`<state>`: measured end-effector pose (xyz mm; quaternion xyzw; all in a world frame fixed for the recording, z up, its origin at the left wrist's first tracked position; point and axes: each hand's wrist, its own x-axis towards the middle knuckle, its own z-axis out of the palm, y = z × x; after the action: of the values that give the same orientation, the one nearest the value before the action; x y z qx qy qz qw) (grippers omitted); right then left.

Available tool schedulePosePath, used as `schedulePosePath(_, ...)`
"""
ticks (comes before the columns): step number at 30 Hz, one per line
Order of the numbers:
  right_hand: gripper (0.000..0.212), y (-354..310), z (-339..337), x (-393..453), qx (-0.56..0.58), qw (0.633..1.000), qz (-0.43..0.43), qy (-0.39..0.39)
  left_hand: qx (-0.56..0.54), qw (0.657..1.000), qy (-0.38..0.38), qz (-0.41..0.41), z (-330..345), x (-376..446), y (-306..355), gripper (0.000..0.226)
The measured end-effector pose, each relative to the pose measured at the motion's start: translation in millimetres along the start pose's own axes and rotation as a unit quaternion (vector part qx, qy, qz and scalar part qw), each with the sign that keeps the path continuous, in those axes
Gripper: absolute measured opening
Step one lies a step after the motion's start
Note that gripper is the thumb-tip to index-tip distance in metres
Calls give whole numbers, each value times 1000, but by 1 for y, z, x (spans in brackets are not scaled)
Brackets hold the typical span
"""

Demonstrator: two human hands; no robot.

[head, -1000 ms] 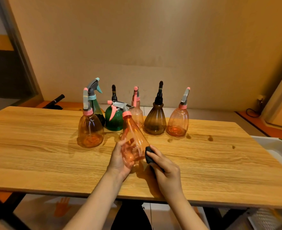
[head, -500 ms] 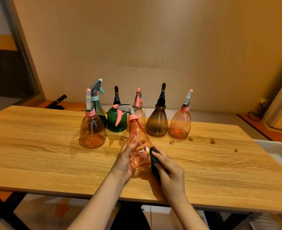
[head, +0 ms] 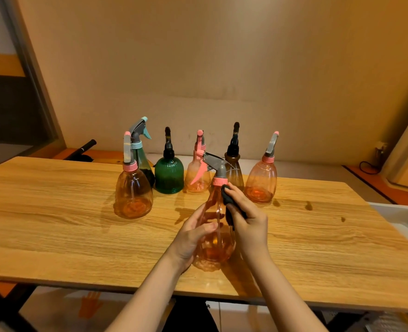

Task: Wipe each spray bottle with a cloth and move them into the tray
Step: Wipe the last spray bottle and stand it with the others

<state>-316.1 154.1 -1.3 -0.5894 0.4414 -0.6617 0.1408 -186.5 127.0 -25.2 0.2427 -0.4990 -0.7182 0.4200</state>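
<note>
Progress looks early: no bottle sits in the visible corner of the tray (head: 399,218) at the table's (head: 54,224) right edge, and six bottles stand in a row at the back, among them a green bottle (head: 169,174). One orange bottle (head: 213,233) is being wiped near the front edge, its base on or just above the wood. Left hand (head: 193,236) wraps its lower body, thumb across the front. Right hand (head: 248,219) pinches a dark cloth (head: 229,202) against the bottle's shoulder, just below the pink collar.
</note>
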Motion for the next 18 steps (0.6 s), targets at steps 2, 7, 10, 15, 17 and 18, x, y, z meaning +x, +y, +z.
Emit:
schedulePosePath(2,49,4,-1,-8,2,1000,19,-3,-8,1000,15,1,-1,1,0,76)
schedulePosePath(7,57,13,-9,-37,-1,997,73,-14,-10,998,60,23,0,3,-2,64)
schedulePosePath(10,59,13,-13,-46,-11,996,87,-27,-15,996,81,33,-1,4,-3,52)
schedulePosePath(15,59,10,-17,-50,-24,994,96,-55,-28,992,121,32,0,4,-4,51)
schedulePosePath(17,60,9,-19,-51,-21,993,102,-62,-28,990,134,35,1,3,-3,51)
schedulePosePath(18,60,8,-20,-52,-21,992,105,-67,-29,989,140,37,2,2,-3,51)
